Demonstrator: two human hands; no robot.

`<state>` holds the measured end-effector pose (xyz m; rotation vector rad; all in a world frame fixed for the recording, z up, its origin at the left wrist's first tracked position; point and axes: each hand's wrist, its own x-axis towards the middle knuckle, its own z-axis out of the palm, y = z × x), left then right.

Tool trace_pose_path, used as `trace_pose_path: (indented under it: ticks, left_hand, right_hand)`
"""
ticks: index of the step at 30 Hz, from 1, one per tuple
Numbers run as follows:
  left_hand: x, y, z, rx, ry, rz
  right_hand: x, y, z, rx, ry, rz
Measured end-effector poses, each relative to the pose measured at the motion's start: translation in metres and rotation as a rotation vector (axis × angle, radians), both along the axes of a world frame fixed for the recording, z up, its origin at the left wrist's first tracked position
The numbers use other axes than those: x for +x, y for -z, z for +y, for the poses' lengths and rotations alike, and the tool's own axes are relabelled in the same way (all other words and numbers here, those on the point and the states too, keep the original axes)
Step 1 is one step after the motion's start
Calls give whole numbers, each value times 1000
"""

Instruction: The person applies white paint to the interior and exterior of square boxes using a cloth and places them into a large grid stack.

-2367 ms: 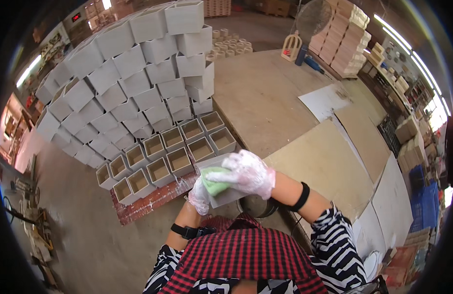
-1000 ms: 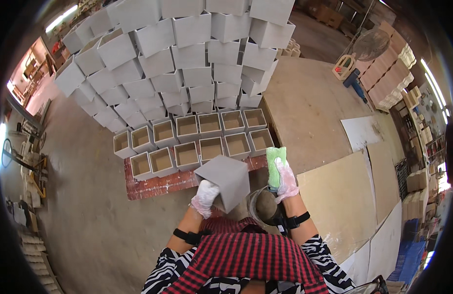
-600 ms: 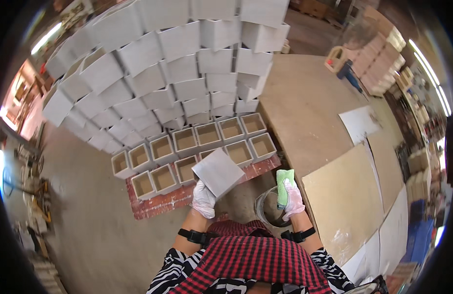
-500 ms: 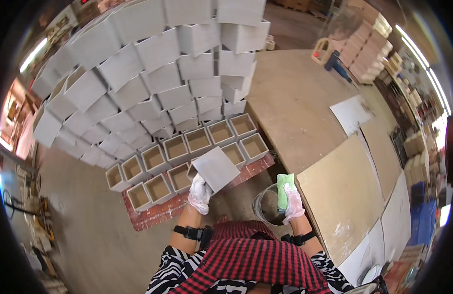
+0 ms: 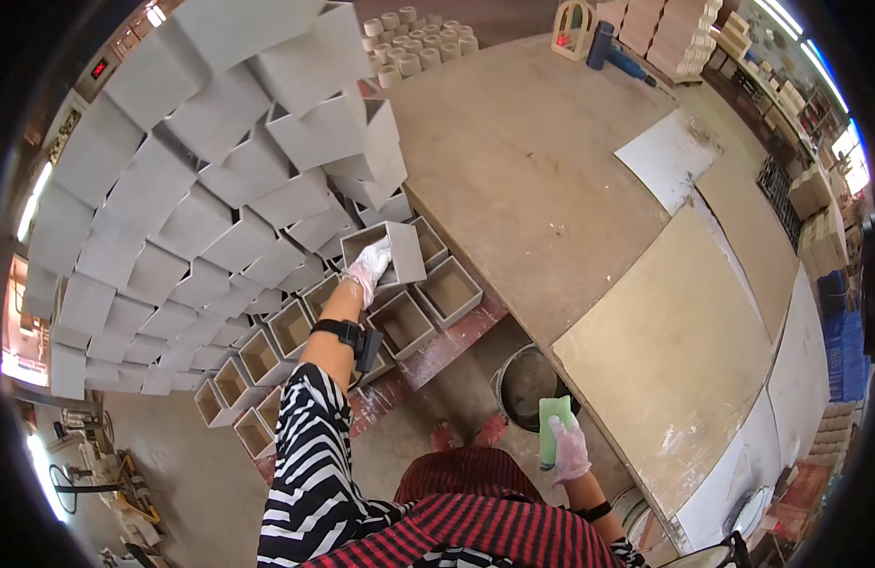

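Observation:
My left hand (image 5: 369, 269), in a whitish glove, reaches forward and grips a grey square box (image 5: 407, 252) with its fingers inside the open side. The box sits over the far right end of the rows of open boxes, and I cannot tell whether it rests on them. Closest to it is an open box (image 5: 450, 290) with a tan inside. Near my right side, my right hand (image 5: 571, 451), in a pinkish-white glove, closes around a light green sponge (image 5: 554, 422). The sponge is apart from the boxes, just in front of a dark bucket (image 5: 527, 376).
A tall wall of stacked grey boxes (image 5: 153, 189) rises at the left. The lower boxes stand on a worn red board (image 5: 456, 339). To the right is a brown table (image 5: 513, 161) with loose flat sheets (image 5: 674, 350); small cylinders (image 5: 409, 63) stand beyond.
My left hand has carried the grey box forward and turned it so its open side shows. My right hand, still with the sponge, is lower in view. The view has shifted.

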<state>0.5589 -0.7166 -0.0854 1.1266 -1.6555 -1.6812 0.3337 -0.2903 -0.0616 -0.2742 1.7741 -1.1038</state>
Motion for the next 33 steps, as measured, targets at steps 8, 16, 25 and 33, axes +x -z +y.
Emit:
trace_pose_path:
  ticks: [8, 16, 25, 33]
  left_hand:
    - [-30, 41, -63, 4, 89, -390]
    - [-56, 67, -85, -279, 276, -667]
    - [-66, 33, -34, -338, -39, -555]
    - [19, 83, 108, 82, -477, 94]
  right_hand:
    - [-8, 27, 5, 5, 44, -135]
    - [-14, 35, -8, -42, 56, -180]
    - [-21, 27, -22, 22, -9, -197]
    - [-20, 32, -26, 41, -48, -156]
